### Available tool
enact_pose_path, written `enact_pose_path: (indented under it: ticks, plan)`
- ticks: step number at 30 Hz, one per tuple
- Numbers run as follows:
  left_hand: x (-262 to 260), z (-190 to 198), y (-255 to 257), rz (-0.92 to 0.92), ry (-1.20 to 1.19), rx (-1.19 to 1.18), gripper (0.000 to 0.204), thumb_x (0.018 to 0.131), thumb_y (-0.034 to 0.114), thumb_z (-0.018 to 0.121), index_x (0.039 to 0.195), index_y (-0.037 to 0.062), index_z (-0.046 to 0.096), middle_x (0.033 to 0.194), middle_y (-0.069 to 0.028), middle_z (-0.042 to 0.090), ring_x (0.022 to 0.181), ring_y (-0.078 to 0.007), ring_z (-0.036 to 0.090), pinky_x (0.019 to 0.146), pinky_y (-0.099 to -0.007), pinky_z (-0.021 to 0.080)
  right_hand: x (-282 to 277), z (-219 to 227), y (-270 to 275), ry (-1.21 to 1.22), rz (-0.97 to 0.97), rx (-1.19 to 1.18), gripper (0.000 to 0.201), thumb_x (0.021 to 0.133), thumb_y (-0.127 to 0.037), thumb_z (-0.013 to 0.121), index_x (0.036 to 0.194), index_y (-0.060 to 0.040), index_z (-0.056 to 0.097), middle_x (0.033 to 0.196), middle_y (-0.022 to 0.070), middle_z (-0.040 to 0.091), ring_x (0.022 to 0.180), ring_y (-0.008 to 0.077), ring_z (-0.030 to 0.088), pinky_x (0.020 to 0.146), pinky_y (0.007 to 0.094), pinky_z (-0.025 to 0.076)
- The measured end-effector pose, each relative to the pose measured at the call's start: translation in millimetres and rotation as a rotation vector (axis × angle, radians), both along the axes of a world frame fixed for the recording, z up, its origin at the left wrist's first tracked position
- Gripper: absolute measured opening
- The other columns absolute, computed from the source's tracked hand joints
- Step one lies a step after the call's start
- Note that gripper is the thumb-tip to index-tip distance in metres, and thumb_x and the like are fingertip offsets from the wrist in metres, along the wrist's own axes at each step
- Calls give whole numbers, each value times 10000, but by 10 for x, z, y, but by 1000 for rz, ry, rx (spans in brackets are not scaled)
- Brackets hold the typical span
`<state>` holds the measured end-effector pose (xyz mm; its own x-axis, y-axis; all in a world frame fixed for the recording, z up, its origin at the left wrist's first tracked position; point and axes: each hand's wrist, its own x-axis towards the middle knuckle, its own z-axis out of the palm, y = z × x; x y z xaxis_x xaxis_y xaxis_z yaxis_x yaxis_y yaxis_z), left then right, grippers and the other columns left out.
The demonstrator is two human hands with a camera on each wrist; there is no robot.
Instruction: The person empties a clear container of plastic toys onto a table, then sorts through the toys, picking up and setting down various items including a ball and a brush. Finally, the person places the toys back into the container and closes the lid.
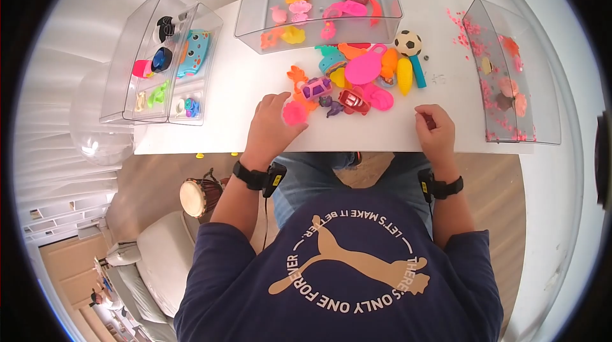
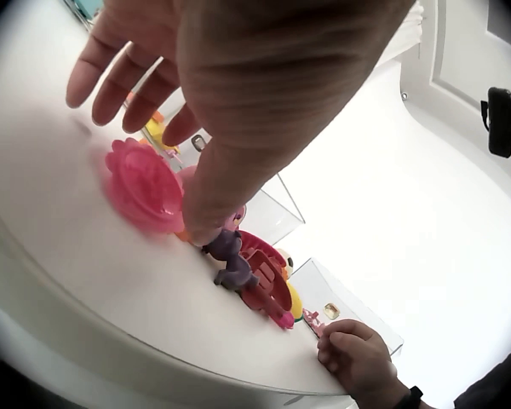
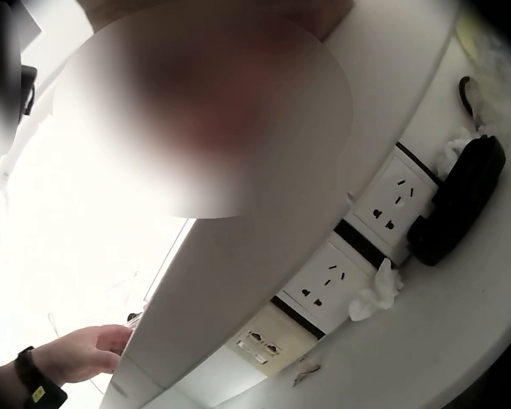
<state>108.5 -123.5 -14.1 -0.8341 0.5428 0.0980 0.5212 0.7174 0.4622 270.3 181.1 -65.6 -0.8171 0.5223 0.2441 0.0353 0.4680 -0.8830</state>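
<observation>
My left hand (image 1: pixel 269 122) is at the near left of the toy pile, fingers extended, beside a pink flower-shaped dish (image 2: pixel 145 187). The dish has a scalloped rim and stands tilted in the left wrist view, with the thumb close to its right side. Next to it lie an orange toy (image 1: pixel 296 76), a purple toy (image 1: pixel 317 88), a small dark purple animal figure (image 2: pixel 232 260) and a red toy car (image 1: pixel 354 101). At the table's near edge my right hand (image 1: pixel 438 128) rests with loosely curled fingers, apart from the pile; no object shows in it.
Behind the pile stands a clear bin (image 1: pixel 255 41) of pink, yellow and orange toys. A divided clear bin (image 1: pixel 118 116) is at left, another bin (image 1: pixel 494 135) with pink bits at right. The pile includes a football (image 1: pixel 408 43), toy corn (image 1: pixel 404 76) and pink paddle (image 1: pixel 363 68).
</observation>
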Motion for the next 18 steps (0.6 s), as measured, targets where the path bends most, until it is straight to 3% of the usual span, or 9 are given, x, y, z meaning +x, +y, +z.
enact_pose_path:
  ticks: [8,18]
  plan:
    - [-50,-135,18,-58,123,-87,428,762,118,709,1172,31,622,1069,-154,622,1033,-348,592,883,-415,513,0,51,-29,6,18,82,93,872,15,621,956,-8,655,806,27,605,665,69,527,596,214,435]
    - [-217,-64,-174,40,-154,108,312,799,60,659,1108,16,665,1042,-173,681,963,-329,660,858,-374,531,-9,6,-30,35,-1,39,89,825,16,636,907,-14,657,782,65,623,636,128,574,573,242,456]
